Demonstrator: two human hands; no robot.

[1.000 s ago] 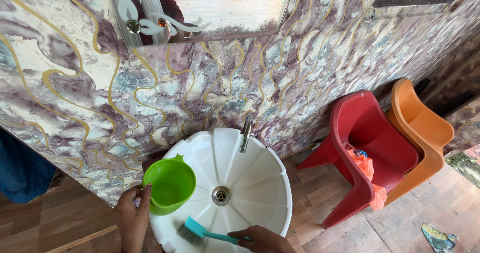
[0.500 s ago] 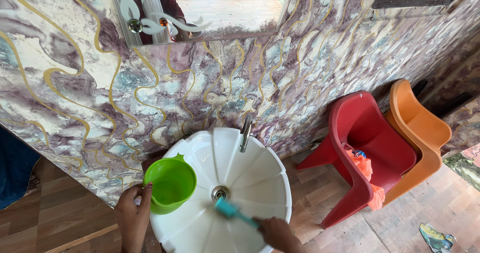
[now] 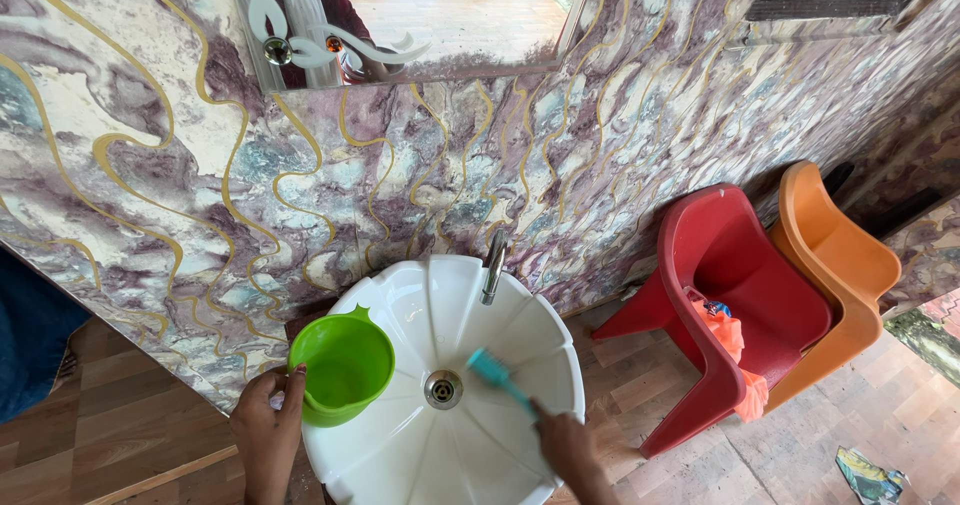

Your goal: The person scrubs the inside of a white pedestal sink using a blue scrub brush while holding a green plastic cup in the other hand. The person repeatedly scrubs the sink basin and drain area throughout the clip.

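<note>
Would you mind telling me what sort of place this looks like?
Probably a washing corner in a home: a white basin with a tap on a marbled wall, a mirror above, and plastic chairs beside it.

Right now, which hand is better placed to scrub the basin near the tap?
Right. The right hand holds the teal brush, its head inside the white basin below the tap. The left hand grips the green mug.

teal brush (image 3: pixel 492 369) | tilted in white basin (image 3: pixel 520 330) | green cup (image 3: pixel 342 367) seemingly empty
</note>
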